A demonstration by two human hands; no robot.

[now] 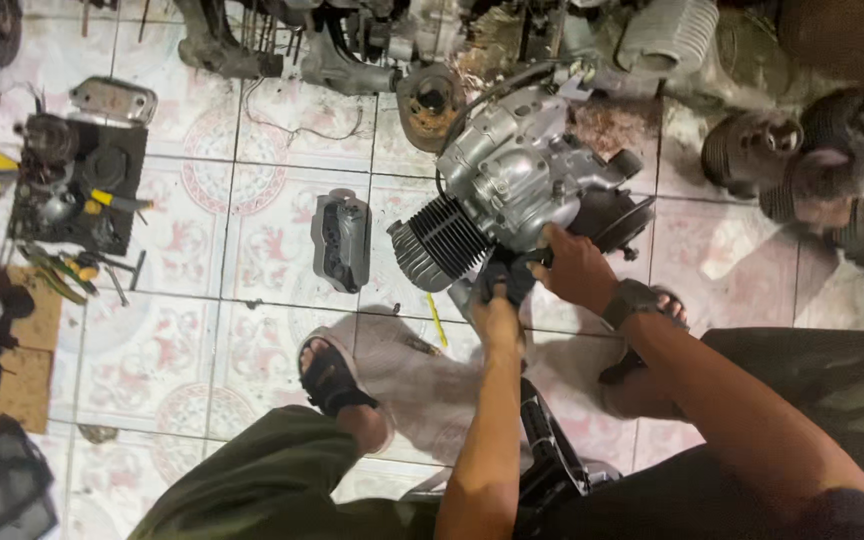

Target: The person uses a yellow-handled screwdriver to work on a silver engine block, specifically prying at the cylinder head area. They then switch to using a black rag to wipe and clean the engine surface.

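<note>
We are seated over a tiled floor (252, 300) with a pale red flower pattern, our knees spread and our sandalled feet planted either side of the work. In front of us lies a grey cast-metal motorcycle engine (512, 170), tilted on the tiles, with its black finned cylinder (437, 245) pointing towards our left foot (330, 375).

Our left hand (497, 315) is curled around a dark part at the lower edge of the engine, just below the cylinder; the fingers are closed on it, though we cannot make out exactly what the part is. Our right hand (577, 268), with a dark watch band (630, 300) on the wrist, presses on the engine casing just beside the left hand, fingers bent against the metal next to a round black cover (617, 215); we cannot tell whether it grips or only rests there.

To the left of the engine, well apart from it, a grey ribbed metal cover (340, 240) lies on the tiles. Further left sits a black tray (77, 185) holding dark engine parts and a yellow-handled tool (112, 200). A thin yellow stick (436, 320) lies on the floor near our left hand. More finned cylinders (752, 150) stand at the right
</note>
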